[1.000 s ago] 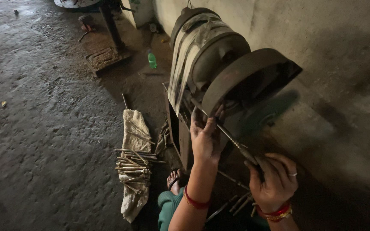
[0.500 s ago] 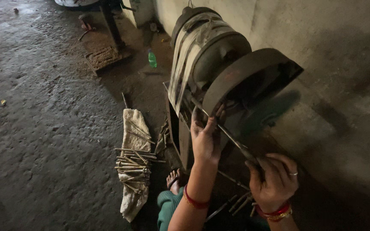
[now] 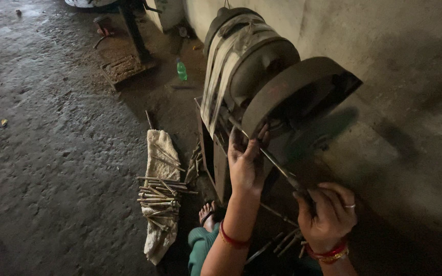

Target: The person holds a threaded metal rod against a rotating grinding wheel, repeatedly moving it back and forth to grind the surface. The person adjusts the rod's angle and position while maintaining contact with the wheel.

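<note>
Your right hand has its grip pressed together around the near end of the long metal rod, fist closed on it low and close to your lap; keep that wrist locked so the rod cannot twist. Your left hand lies along the middle of the rod, fingers curled over it and pinching it just below the grinding wheel, while the far end runs up under the wheel's rim. Judging by that, the work is at the rod's upper end, so press from the left hand only lightly and let the right hand steer the angle. Keep the left fingertips off the wheel's edge; they sit very near it. Whether the wheel is turning cannot be told. The belt guard stands just behind. On the floor to your left, a pale cloth carries a heap of similar rods, near your sandalled foot.
</note>
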